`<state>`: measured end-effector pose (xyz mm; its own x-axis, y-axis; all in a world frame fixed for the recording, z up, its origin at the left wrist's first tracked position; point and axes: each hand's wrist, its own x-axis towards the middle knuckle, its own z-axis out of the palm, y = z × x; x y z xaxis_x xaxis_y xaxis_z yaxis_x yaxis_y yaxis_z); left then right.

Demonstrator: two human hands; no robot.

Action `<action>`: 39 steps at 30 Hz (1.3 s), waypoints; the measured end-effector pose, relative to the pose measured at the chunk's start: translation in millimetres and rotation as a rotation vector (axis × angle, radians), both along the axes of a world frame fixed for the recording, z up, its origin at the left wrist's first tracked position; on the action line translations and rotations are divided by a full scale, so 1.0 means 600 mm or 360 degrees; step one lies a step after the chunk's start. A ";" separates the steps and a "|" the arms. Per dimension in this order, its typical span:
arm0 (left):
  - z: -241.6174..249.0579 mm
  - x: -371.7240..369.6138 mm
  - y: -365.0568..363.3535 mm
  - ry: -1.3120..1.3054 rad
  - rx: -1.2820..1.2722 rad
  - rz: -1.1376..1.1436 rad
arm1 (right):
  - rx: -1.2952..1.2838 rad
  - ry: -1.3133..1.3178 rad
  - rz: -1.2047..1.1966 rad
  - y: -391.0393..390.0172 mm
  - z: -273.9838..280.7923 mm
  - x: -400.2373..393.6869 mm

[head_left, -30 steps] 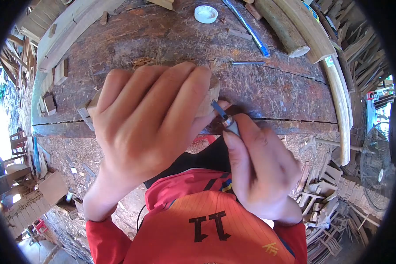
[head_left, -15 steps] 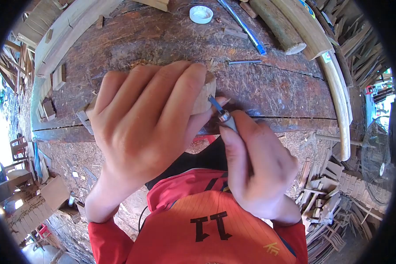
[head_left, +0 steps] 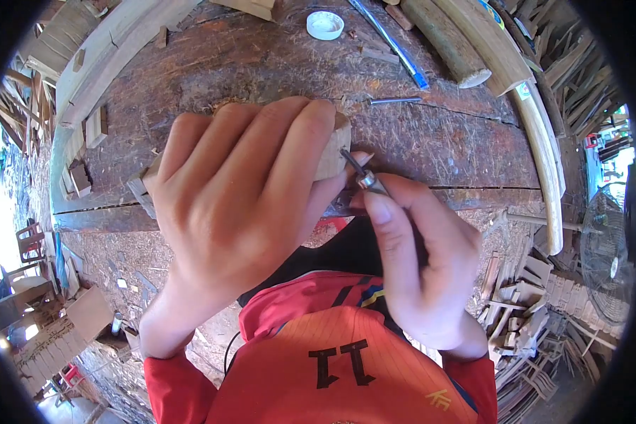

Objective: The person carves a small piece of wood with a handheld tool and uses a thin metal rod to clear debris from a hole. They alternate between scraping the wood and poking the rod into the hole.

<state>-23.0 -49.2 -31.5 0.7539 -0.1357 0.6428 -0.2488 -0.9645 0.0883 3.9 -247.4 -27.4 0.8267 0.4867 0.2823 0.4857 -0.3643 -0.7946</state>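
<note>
Over the scarred workbench (head_left: 438, 141), left hand (head_left: 233, 205) clamps a wood block (head_left: 334, 148), right hand (head_left: 417, 261) pinching a carving tool (head_left: 360, 173).

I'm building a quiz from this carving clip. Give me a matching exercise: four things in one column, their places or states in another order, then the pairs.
Things:
1. wood block
2. carving tool
3. white cap
4. blue pen

Places or states:
A. lying on the workbench right of the cap
B. held in the right hand
C. wrapped by the left hand
D. far edge of the bench, open side up

Pairs: 1-C, 2-B, 3-D, 4-A
</note>
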 end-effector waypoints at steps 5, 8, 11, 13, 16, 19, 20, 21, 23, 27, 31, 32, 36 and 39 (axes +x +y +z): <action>-0.001 -0.003 0.001 0.0018 -0.0007 0.0006 | -0.0434 -0.0686 -0.0161 0.014 -0.010 -0.016; -0.003 0.000 0.002 -0.0004 -0.0016 -0.0004 | -0.0430 -0.0829 -0.0157 0.012 -0.019 -0.011; -0.002 0.000 0.001 -0.0006 -0.0022 0.0008 | -0.0033 -0.0317 -0.0060 0.010 -0.025 -0.004; -0.001 -0.001 -0.001 -0.0013 -0.0022 0.0011 | 0.0044 0.0102 -0.0024 0.003 -0.011 -0.006; -0.004 0.001 0.000 -0.0040 -0.0005 0.0014 | 0.0358 0.0901 0.0056 0.003 0.018 -0.006; 0.002 -0.001 -0.001 0.0029 0.0008 0.0056 | 0.0587 0.1406 0.0117 0.006 0.018 -0.003; 0.000 0.000 -0.002 0.0006 0.0013 0.0057 | 0.0628 0.1437 0.0114 0.007 0.016 -0.003; -0.003 0.001 -0.002 -0.0019 0.0016 0.0060 | 0.0668 0.1468 0.0111 0.007 0.013 -0.003; -0.004 0.001 -0.004 -0.0012 0.0036 0.0080 | 0.0753 0.1390 0.0069 0.007 0.008 -0.007; 0.000 0.002 -0.006 0.0032 0.0050 0.0097 | 0.0492 0.0913 0.0075 -0.030 0.008 0.007; 0.002 0.015 0.004 -0.0010 0.0023 -0.0028 | 0.0029 0.0303 0.0096 -0.047 0.020 0.026; 0.005 0.017 0.006 -0.0001 0.0012 -0.0058 | -0.0079 0.0130 0.0083 -0.046 0.023 0.029; 0.014 0.024 0.014 0.0088 -0.0035 -0.0146 | -0.0137 0.0132 -0.0025 -0.035 0.043 0.027; 0.016 0.033 0.028 0.0114 -0.0033 -0.0261 | -0.0251 -0.0090 0.0062 -0.039 0.053 0.051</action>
<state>-3.0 -32.2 -22.1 0.7667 -0.2475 0.5923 -0.3949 -0.9093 0.1311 34.2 -271.1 4.1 0.7915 0.5598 0.2455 0.5442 -0.4625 -0.6999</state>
